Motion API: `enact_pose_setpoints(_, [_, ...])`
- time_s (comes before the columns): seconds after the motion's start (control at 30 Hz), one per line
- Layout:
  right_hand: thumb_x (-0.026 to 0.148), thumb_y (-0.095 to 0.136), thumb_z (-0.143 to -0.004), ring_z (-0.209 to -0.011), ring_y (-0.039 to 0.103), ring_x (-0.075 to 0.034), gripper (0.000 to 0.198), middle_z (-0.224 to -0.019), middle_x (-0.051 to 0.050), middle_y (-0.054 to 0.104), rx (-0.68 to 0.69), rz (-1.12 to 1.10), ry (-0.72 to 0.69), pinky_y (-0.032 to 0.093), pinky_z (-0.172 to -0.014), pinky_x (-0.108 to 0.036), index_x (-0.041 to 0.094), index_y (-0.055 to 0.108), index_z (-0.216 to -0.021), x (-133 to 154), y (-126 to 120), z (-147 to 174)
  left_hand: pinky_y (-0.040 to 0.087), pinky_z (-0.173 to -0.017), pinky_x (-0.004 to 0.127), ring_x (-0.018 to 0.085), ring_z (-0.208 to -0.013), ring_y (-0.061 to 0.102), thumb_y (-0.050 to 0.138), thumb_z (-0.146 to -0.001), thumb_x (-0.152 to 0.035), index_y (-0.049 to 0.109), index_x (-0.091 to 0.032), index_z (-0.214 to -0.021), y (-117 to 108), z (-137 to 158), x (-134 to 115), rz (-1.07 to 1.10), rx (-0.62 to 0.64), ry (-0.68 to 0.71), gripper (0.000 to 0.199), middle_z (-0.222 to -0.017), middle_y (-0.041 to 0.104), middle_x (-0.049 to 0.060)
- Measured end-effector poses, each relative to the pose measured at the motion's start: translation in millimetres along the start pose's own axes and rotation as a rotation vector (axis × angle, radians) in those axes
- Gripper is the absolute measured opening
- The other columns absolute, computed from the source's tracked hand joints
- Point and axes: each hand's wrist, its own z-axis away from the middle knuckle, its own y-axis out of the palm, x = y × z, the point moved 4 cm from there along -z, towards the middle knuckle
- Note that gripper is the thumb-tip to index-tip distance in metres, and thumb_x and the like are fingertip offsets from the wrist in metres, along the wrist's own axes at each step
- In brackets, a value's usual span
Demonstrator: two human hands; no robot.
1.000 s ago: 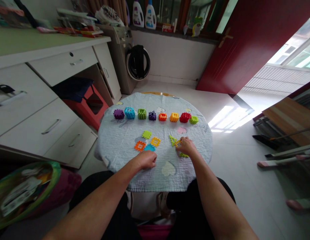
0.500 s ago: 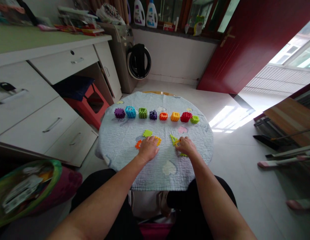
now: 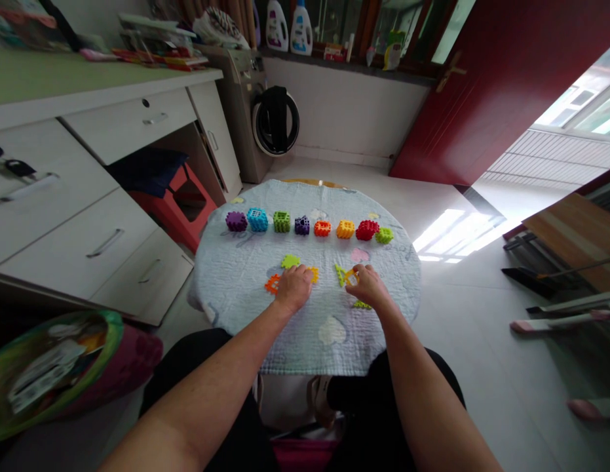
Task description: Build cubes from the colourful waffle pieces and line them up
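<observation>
Yellow frame (image 3: 352, 277) is being pinched between the fingertips of the right hand (image 3: 369, 287), over the right half of the cloth-covered tabletop (image 3: 305, 347), just beside a lime triangle (image 3: 340, 275); whether the two pieces are touching is not being shown clearly. By the left hand (image 3: 295, 288), a second yellow piece (image 3: 313, 275) is being partly covered, and whether anything is being clasped in that grip cannot be made out, since the palm side is being hidden. A slip is probably being risked at the right grip, as so thin a piece is being held by what seems a small part of its rim. The triangle could be nudged askew if the frame is being pressed against it off line, and a lime piece (image 3: 362, 305) lying just below the right hand could be brushed by the wrist. Under the left hand, an orange piece (image 3: 272, 283) could be dragged along if the palm is being swept sideways. As for direction, the frame's uncovered edge is being pointed leftward, towards the triangle, and its face seems to be tilted up from the cloth; no long axis is being revealed, its right side being masked by fingers.
</observation>
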Motion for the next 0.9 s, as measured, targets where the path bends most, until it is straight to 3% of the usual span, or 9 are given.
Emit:
enact_pose_setpoints(0.13, [0.023,0.063,-0.069,-0.093,0.053,-0.021,0.045,-0.103,-0.010,0.054,-0.012,-0.083,-0.120,0.040,-0.086,-0.030,0.015,0.056,-0.112,14,-2,6,0.043,-0.085,0.038,0.026,-0.099,0.054,0.055,-0.085,-0.028,0.064,-0.014,-0.097,-2,0,-1,-0.025,-0.011,0.011,0.020,-0.100,0.061,0.012])
enact_pose_setpoints(0.33, [0.018,0.061,-0.068,-0.095,0.051,-0.021,0.043,-0.102,-0.010,0.057,0.005,-0.111,-0.206,0.038,-0.089,-0.031,0.015,0.055,-0.111,26,-6,14,0.043,-0.083,0.037,0.023,-0.096,0.055,0.036,-0.092,-0.015,0.064,-0.015,-0.097,3,0,-7,-0.012,0.051,0.059,0.028,-0.097,0.061,0.011])
enact_pose_setpoints(0.47, [0.018,0.060,-0.068,-0.094,0.052,-0.021,0.042,-0.101,-0.010,0.058,0.013,-0.111,-0.225,0.037,-0.089,-0.032,0.015,0.054,-0.109,28,-8,15,0.040,-0.095,0.037,0.025,-0.110,0.049,0.052,-0.087,-0.023,0.062,-0.016,-0.103,4,0,-8,0.037,-0.030,0.041,0.020,-0.115,0.056,0.013])
enact_pose_setpoints(0.63, [0.019,0.060,-0.068,-0.093,0.051,-0.021,0.045,-0.103,-0.010,0.058,0.021,-0.115,-0.232,0.037,-0.090,-0.032,0.013,0.055,-0.112,30,-9,15,0.039,-0.098,0.035,0.023,-0.109,0.052,0.061,-0.081,-0.024,0.053,-0.017,-0.120,9,-5,-3,0.140,0.037,-0.017,0.041,-0.117,0.058,0.011])
enact_pose_setpoints(0.73, [0.019,0.060,-0.068,-0.094,0.051,-0.021,0.046,-0.104,-0.011,0.058,0.019,-0.119,-0.238,0.037,-0.090,-0.032,0.013,0.054,-0.113,31,-9,16,0.038,-0.100,0.035,0.024,-0.111,0.053,0.064,-0.076,-0.026,0.050,-0.015,-0.126,5,-7,-3,0.203,0.011,-0.019,0.053,-0.117,0.062,0.011])
enact_pose_setpoints(0.8, [0.018,0.060,-0.068,-0.094,0.052,-0.021,0.045,-0.103,-0.010,0.058,0.021,-0.118,-0.241,0.037,-0.090,-0.031,0.013,0.055,-0.113,31,-10,16,0.041,-0.095,0.032,0.023,-0.105,0.058,0.065,-0.073,-0.030,0.052,-0.016,-0.123,1,-7,-5,0.299,0.011,-0.025,0.053,-0.112,0.065,0.010])
enact_pose_setpoints(0.9, [0.018,0.060,-0.068,-0.094,0.052,-0.020,0.044,-0.103,-0.009,0.058,0.015,-0.122,-0.243,0.037,-0.090,-0.031,0.016,0.054,-0.112,31,-12,16,0.046,-0.079,0.026,0.018,-0.087,0.064,0.057,-0.080,-0.033,0.058,-0.020,-0.112,-2,-5,-9,0.497,0.103,-0.058,0.035,-0.098,0.070,0.004])
